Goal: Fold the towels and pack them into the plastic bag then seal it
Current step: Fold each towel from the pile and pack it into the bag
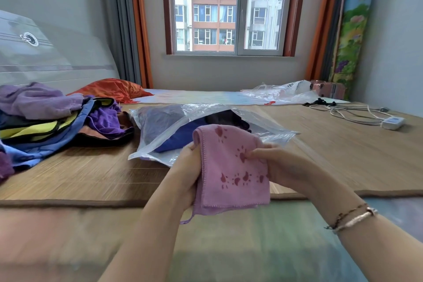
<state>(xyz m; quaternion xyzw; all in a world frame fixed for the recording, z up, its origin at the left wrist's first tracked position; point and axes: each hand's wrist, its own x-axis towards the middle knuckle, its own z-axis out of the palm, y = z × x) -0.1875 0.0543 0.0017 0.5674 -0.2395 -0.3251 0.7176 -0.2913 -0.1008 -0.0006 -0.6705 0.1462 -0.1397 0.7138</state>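
Note:
A folded pink towel [231,167] with dark pink paw prints hangs in front of me, above the bed's near edge. My left hand [186,171] grips its left edge, and my right hand [277,165] pinches its right side. Just behind it lies a clear plastic bag [164,121] on the bamboo mat, its mouth open toward me, with dark blue and purple folded towels inside. A loose pile of towels [52,119] in purple, blue and yellow sits to the left.
The bamboo mat [343,155] covers the bed. Another crumpled plastic bag [281,92] lies at the back right. A white power strip [392,122] with cables rests at the far right. An orange pillow [112,89] lies by the headboard.

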